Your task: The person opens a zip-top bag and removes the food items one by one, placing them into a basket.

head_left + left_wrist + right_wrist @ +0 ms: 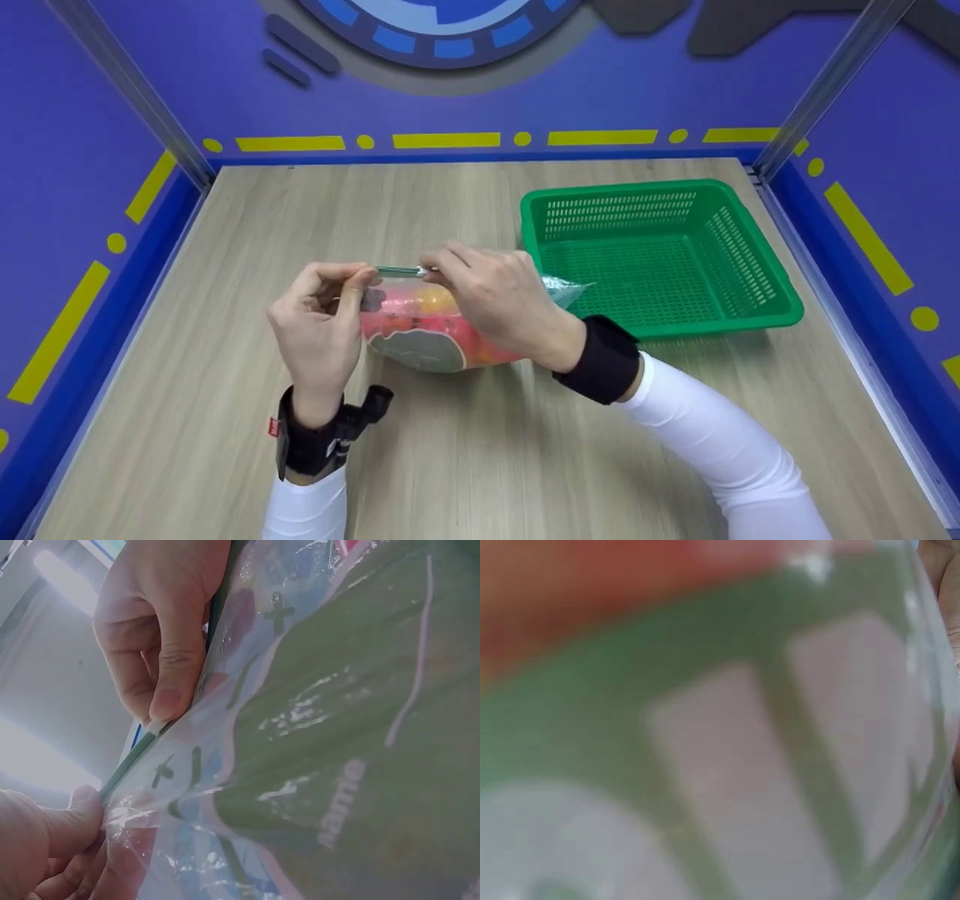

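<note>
A clear plastic zipper bag (420, 351) with a large grey-green printed patch stands above the table, with pink, orange and yellow contents showing through. Along its top runs a green zipper strip (396, 271). My left hand (322, 319) pinches the left end of that strip between thumb and fingers. My right hand (499, 296) pinches a small white slider (157, 727) on the strip, thumb against it in the left wrist view. The bag's silvery right corner (564, 291) sticks out past my right hand. Blurred green and white print of the bag (742, 765) fills the right wrist view.
A green plastic basket (645, 187) with slotted walls stands at the right, close beside the bag's corner. The wooden table (315, 202) is bordered by blue panels (465, 112) at the back and sides.
</note>
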`<state>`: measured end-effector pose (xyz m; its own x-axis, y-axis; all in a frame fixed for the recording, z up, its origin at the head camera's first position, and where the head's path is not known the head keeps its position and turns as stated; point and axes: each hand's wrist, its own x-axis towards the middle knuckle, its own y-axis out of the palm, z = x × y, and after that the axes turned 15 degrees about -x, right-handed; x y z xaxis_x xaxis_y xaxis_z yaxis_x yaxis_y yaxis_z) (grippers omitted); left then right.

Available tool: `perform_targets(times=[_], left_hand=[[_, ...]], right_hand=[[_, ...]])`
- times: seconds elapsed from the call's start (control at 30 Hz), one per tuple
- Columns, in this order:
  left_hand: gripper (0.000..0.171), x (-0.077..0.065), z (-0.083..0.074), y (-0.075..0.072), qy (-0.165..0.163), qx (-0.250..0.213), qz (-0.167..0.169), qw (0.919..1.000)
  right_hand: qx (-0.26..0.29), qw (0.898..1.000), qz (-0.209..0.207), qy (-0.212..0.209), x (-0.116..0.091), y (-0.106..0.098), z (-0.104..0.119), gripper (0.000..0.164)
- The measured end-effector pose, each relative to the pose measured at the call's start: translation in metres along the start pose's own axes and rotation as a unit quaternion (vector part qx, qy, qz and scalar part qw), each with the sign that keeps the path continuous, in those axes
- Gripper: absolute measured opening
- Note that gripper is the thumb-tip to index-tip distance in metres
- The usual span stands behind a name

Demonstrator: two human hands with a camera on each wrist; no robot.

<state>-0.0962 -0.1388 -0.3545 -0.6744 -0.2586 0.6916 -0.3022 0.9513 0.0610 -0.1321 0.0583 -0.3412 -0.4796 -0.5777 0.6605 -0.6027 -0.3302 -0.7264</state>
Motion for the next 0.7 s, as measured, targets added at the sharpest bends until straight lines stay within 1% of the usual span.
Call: perform_targets(times=[0.3, 0.4, 0.57, 0.7], left_hand=[[0.008, 0.000, -0.001, 0.001, -0.002, -0.004, -0.009, 1.0000], [0.007, 0.000, -0.002, 0.001, -0.003, -0.007, -0.010, 0.9999], [0.007, 0.000, -0.002, 0.000, -0.001, 0.002, -0.010, 0.9999], [0.008, 0.001, -0.001, -0.001, -0.005, 0.000, -0.018, 0.9998]], right_hand=[[-0.004, 1.000, -0.001, 0.009, -0.011, -0.001, -0.007, 0.016], [-0.013, 1.000, 0.000, 0.008, -0.015, -0.001, -0.010, 0.016], [-0.028, 1.000, 0.006, 0.006, -0.022, -0.002, -0.016, 0.016], [-0.040, 0.999, 0.007, 0.005, -0.027, -0.005, -0.023, 0.019]])
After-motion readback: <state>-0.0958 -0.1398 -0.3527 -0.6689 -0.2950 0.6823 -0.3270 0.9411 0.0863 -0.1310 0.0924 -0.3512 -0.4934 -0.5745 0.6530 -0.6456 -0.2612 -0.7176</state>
